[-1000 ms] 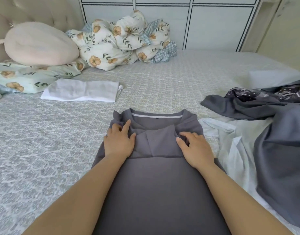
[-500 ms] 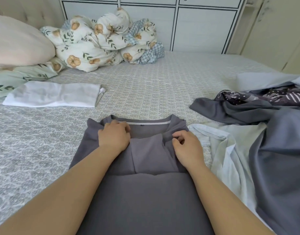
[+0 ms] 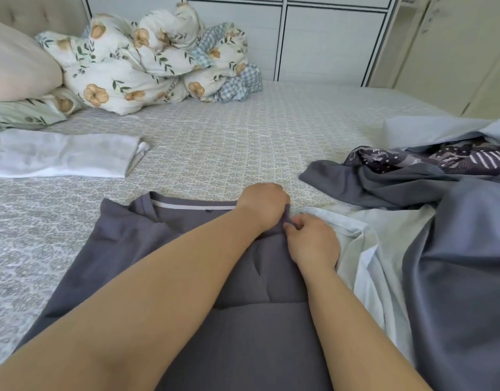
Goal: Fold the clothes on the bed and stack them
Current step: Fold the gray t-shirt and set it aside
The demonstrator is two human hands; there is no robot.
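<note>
grey shirt (image 3: 130,249) lies flat on the bed (image 3: 215,153) right in front of the person, neckline w/ white band pointing away, sides partly folded in over the middle. both hands sit at its far right corner by the collar. left hand (image 3: 264,204) has crossed over, fingers curled down onto the fabric edge, seems to be gripping it. right hand (image 3: 313,244) just beside, touching the left, thumb and fingers pinching the same bit of grey cloth.

progress, as a judgement: early. one item looks done, a folded white garment (image 3: 62,156) lying alone at far left of the bed, so the stack is one piece so far. grey shirt is mid-fold: sleeves/sides in, lengthwise fold(s) still to do, then it needs moving onto the white one.

left to do: the unfolded pile (image 3: 440,221) at right, w/ a pale blue piece (image 3: 384,263) touching the shirt's right edge, a big dark grey piece, a patterned dark one (image 3: 440,159) behind. at least 3 items, maybe more; can't tell the exact count from the heap.

floral duvet (image 3: 147,60) and pillow (image 3: 17,63) at the head of the bed, well apart from the work.
</note>
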